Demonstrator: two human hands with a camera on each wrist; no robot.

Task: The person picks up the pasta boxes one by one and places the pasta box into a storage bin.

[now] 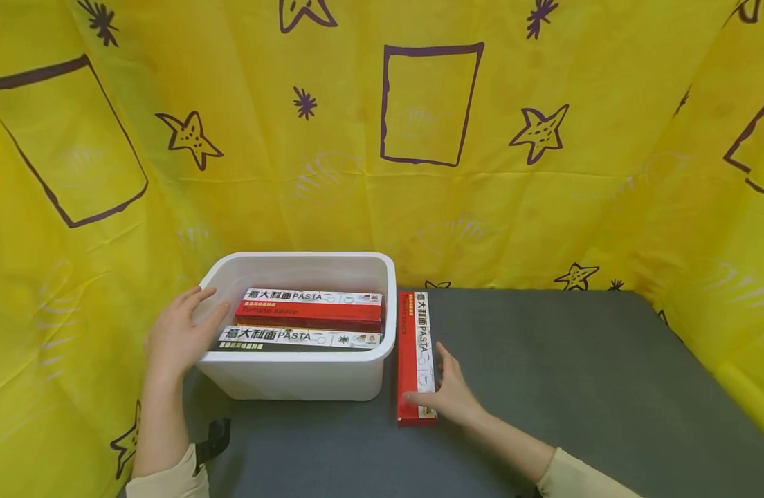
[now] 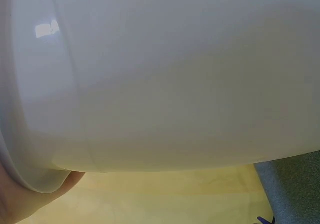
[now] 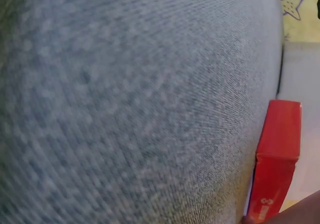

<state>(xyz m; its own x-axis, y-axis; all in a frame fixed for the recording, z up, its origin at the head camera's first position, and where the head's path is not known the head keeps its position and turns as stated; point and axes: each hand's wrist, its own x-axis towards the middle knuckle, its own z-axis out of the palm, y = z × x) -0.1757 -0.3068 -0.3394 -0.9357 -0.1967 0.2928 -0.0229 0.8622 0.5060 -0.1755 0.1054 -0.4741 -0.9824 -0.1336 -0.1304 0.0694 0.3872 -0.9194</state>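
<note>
A white plastic bin (image 1: 295, 377) stands on the left part of the table. Inside lie a red-and-white pasta box (image 1: 310, 311) and, nearer me, a dark-and-white pasta box (image 1: 301, 337). Over the bin's left rim rests my left hand (image 1: 185, 328), thumb and forefinger apart; in the left wrist view the bin's outer wall (image 2: 175, 83) covers most of it. Just right of the bin, another red-and-white pasta box (image 1: 413, 346) lies lengthwise on the table. My right hand (image 1: 450, 394) holds its near end, thumb across the top. The right wrist view shows its red end (image 3: 277, 154).
The dark grey tabletop (image 1: 562, 373) extends to the right of the held box. A yellow patterned cloth (image 1: 432, 207) hangs behind the table and along both sides. A black strap (image 1: 214, 439) sits at my left wrist.
</note>
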